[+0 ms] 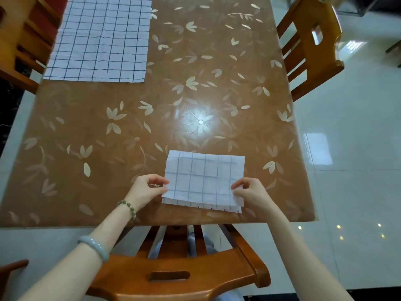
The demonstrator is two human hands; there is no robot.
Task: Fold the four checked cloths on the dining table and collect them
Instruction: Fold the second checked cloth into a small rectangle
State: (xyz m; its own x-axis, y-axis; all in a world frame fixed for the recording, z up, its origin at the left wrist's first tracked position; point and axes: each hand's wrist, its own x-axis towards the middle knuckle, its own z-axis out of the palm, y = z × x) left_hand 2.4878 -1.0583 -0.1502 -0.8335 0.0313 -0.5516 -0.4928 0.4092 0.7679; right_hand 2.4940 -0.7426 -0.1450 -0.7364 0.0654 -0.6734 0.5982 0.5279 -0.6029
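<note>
While hands [145,190] [252,192] pinch folded cloth [204,177], near corners

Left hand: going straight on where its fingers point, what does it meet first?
The folded checked cloth, whose left edge the left hand pinches. Its fingers point right across that cloth; beyond it, probably the right hand pinching the opposite edge, though depth is unclear.

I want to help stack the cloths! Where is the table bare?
The table is bare across its whole middle, between the flat cloth and the folded cloth, along its right side by the chair, and at the near left corner. Crowded: the near edge, where the left hand and right hand pinch the folded cloth.
</note>
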